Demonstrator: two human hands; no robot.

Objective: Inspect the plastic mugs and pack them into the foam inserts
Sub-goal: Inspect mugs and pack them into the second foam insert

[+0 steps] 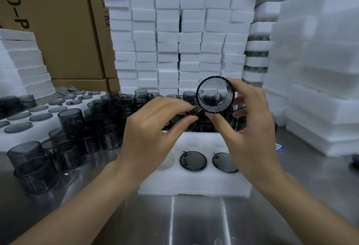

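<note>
A smoky grey see-through plastic mug point(215, 94) is held up with its round end facing me. My left hand point(155, 126) pinches its handle at the lower left. My right hand point(246, 116) grips the mug's body from the right, fingers curled round it. Below my hands a white foam insert point(194, 182) lies on the steel table, with two mugs point(193, 161) point(225, 162) sunk into its holes; another hole to their left shows white.
Several loose grey mugs point(70, 124) stand in a crowd to the left and behind the insert. A filled foam insert point(23, 126) lies at far left. Stacks of white foam blocks point(174, 37) rise behind, foam sheets point(320, 70) at right, cardboard boxes point(58, 31) at back left.
</note>
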